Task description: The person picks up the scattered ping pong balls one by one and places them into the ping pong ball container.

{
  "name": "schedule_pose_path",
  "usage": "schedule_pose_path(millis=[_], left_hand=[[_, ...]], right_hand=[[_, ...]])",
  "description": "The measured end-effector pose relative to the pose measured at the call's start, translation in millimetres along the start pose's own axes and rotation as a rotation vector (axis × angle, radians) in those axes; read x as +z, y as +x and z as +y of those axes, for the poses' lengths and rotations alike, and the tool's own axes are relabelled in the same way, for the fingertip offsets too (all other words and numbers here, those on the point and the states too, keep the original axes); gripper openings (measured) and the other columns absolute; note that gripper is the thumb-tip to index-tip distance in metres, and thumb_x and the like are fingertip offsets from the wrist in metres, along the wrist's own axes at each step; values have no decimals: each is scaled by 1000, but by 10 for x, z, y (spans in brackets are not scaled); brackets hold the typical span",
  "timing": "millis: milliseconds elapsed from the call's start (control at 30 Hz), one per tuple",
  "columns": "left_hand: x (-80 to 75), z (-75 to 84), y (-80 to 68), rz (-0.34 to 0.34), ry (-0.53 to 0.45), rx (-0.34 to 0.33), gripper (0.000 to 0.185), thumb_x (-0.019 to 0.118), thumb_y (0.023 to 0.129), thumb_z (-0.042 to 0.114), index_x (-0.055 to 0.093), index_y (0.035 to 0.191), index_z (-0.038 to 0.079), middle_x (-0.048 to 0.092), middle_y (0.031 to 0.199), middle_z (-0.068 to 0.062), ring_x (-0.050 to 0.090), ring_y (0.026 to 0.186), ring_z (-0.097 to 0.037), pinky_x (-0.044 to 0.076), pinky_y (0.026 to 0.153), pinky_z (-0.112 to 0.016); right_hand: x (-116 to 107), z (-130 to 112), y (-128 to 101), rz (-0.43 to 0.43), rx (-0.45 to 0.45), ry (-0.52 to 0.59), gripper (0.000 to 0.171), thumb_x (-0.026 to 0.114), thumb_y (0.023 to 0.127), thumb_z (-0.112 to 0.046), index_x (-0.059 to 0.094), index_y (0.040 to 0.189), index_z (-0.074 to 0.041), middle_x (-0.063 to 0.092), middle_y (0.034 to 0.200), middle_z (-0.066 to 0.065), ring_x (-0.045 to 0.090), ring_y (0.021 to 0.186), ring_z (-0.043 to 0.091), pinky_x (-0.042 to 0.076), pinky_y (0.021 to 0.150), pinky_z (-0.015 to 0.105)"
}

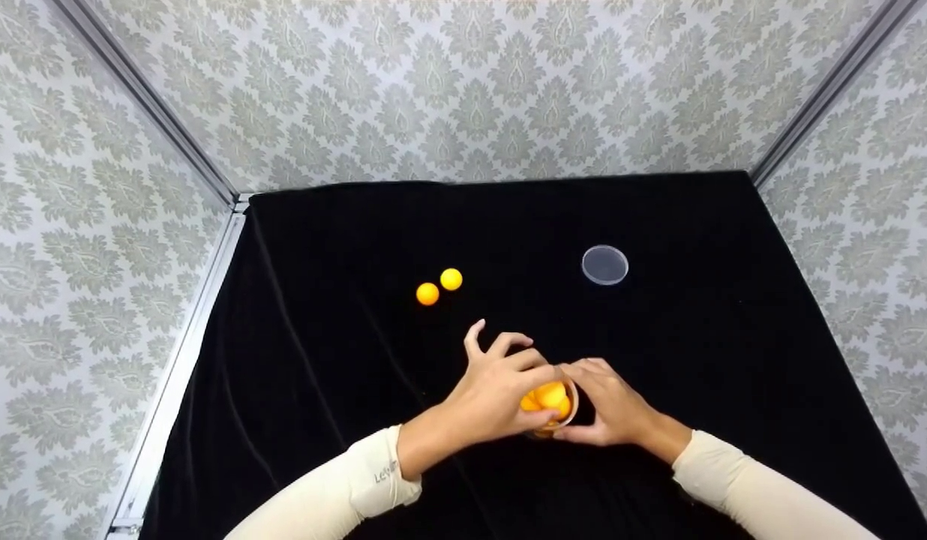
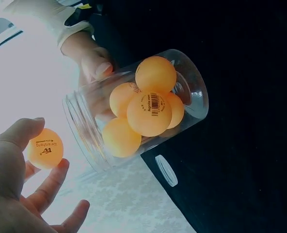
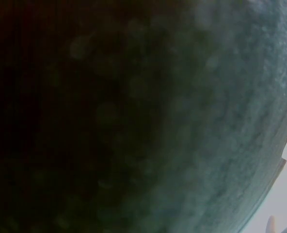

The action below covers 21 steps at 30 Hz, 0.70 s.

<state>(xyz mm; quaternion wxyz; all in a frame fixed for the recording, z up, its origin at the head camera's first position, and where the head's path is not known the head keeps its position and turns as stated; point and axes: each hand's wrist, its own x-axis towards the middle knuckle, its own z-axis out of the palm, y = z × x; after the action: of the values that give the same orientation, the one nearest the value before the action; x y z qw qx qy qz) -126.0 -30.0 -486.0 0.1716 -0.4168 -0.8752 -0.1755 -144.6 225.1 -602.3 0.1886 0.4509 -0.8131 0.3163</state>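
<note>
On the black cloth (image 1: 733, 337), close to its near edge, I see the clear plastic jar (image 2: 134, 109) held between both hands. My landmark is this jar. The right hand (image 1: 617, 409) wraps round its right side, fingers and thumb curled against the wall; in the left wrist view the thumb of that hand presses on the clear wall near the jar's mouth. Inside the jar I count about five orange balls (image 2: 149, 112), packed touching one another, one showing a printed barcode. The jar is tilted in the left wrist view, its mouth turned towards the left hand.

The left hand (image 1: 493, 390) sits right against the jar's left side and over its mouth. It pinches one more orange ball (image 2: 45, 148) between thumb and fingers, just outside the rim, not touching the jar; the remaining fingers are spread loosely.

Beyond the jar, further from me and to its left, two loose orange balls (image 1: 439, 286) lie on the cloth just beside each other. Beyond the jar to its right, well apart from it, the round clear lid (image 1: 604, 265) lies flat on the cloth.

The right wrist view is dark and blurred; I cannot tell anything from it except a sliver of fingers at its lower right edge.
</note>
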Motion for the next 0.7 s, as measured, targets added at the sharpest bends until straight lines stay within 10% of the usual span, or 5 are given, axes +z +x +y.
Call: schedule_pose_path(millis=[700], left_hand=[[-59,-8,5,13,-1,4,44,79,79,55,70,116,34,69,107,12,55,124,-26,24,102,-78]], right_hand=[[-2,-1,15,-4,-5,1,91,90,66,-54,58,139,-11,69,119,-2,65,105,16,48,92,45]])
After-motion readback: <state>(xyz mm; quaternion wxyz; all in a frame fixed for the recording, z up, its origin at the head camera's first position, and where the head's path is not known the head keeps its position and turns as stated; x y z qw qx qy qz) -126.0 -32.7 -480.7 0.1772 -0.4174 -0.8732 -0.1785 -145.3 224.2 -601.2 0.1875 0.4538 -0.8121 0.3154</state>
